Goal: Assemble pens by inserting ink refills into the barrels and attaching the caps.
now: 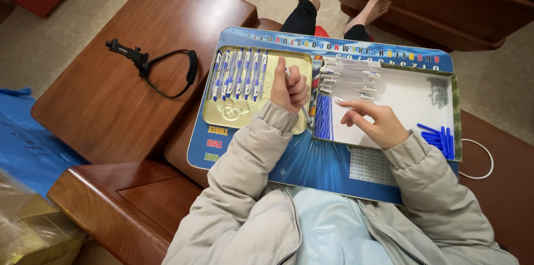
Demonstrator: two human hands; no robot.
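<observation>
Left of our hands, black clamp holder (146, 63) lying idle on wooden armrest; finished blue-white pens (239, 74) lining gold tray (222, 110) just beyond left hand (289, 88), which is closing tight on half-built pen (303, 110), slim, pale, tip toward us; blue refills (323, 117) lying between hands; right hand (371, 122), fingers spread, holding nothing, is reaching for clear barrels (350, 78) just ahead; seemingly mid-assembly, next part needing precise pinch

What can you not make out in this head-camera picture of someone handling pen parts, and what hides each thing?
- Pen in the left hand: mostly hidden by the closed fingers; only its ends show.
- Metal springs in the white tray: too small to count.
- White cable: partly hidden behind the blue board.
- Right hand: palm side faces away.
</observation>
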